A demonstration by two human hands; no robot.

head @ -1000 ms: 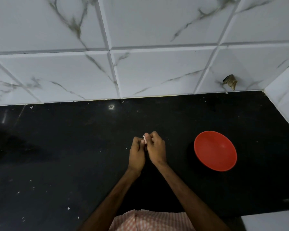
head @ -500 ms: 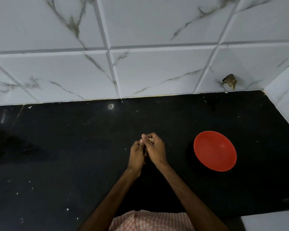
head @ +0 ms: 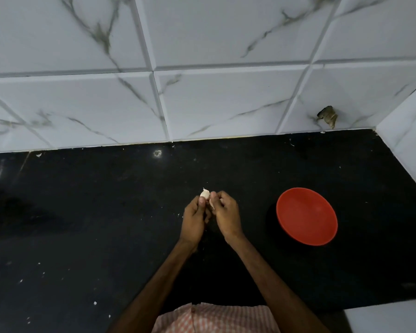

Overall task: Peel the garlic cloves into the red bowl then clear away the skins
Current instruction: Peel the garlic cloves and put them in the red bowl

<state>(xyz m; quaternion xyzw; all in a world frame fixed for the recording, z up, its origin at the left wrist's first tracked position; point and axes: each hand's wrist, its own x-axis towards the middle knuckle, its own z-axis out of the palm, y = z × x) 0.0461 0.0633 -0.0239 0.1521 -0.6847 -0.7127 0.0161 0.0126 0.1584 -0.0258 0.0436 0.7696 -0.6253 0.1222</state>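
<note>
Over the middle of the black counter (head: 106, 224), my left hand (head: 194, 218) pinches a pale garlic clove (head: 204, 193) at its fingertips. My right hand (head: 226, 216) is close beside it, its thumb and finger pinching a thin strip of garlic skin (head: 212, 204) that hangs between the two hands. The red bowl (head: 306, 216) sits on the counter to the right of my hands, a hand's width away. It looks empty inside.
White marble-look wall tiles (head: 214, 99) rise behind the counter, with a side wall (head: 408, 140) at the right. A brown scrap (head: 328, 115) sticks to the tile near the corner. Small white flecks (head: 95, 303) dot the counter. A white surface (head: 389, 318) is at the bottom right.
The clove now shows above my left fingertips, and my right hand has drawn a strip of skin away from it. Both hands stay in the same spot.
</note>
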